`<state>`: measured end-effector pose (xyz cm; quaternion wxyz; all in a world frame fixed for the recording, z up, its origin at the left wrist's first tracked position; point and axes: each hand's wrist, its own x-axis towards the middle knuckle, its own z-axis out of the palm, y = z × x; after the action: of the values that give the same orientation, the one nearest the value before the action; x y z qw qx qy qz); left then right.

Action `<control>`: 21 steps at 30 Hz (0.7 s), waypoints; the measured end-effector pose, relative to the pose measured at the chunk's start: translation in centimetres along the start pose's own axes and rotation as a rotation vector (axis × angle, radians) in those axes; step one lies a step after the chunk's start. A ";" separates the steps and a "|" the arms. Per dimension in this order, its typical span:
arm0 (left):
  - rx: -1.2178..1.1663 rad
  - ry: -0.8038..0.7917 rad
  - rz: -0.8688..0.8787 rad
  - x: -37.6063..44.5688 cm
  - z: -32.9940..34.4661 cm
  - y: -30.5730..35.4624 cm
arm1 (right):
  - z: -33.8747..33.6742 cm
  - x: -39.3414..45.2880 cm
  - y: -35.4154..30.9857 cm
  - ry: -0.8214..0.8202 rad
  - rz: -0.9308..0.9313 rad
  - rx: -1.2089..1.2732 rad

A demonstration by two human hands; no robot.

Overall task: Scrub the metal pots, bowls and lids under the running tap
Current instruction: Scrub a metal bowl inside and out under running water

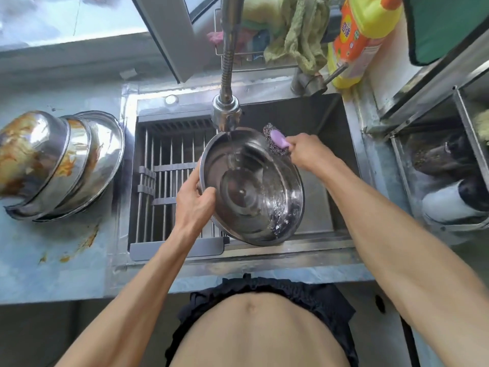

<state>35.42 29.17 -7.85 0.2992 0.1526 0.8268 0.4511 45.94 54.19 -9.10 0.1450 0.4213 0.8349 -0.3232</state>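
A round metal lid (251, 189) is tilted over the sink, its inner side facing me. My left hand (194, 200) grips its left rim, thumb curled inside. Water runs from the tap head (226, 112) onto the lid's upper part. My right hand (307, 152) holds a purple-handled steel-wool scrubber (276, 140) against the lid's upper right rim. Several dirty metal bowls (58, 162), smeared with orange sauce, lie stacked on their side on the left counter.
A grey slatted drain rack (164, 181) covers the sink's left half. The tap lever (317, 80), a yellow-orange detergent bottle (357, 41) and a green cloth (299, 35) stand behind the sink. Sauce stains mark the left counter (66, 247). A metal shelf (444, 160) stands at the right.
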 end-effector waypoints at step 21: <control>-0.059 0.202 -0.021 0.4 3.3 2.3 | 5.6 -10.1 8.3 0.046 0.169 0.303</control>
<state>37.16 32.79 -7.48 0.2234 0.0891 0.8407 0.4852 58.49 47.89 -11.57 0.0877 0.5144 0.7412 -0.4222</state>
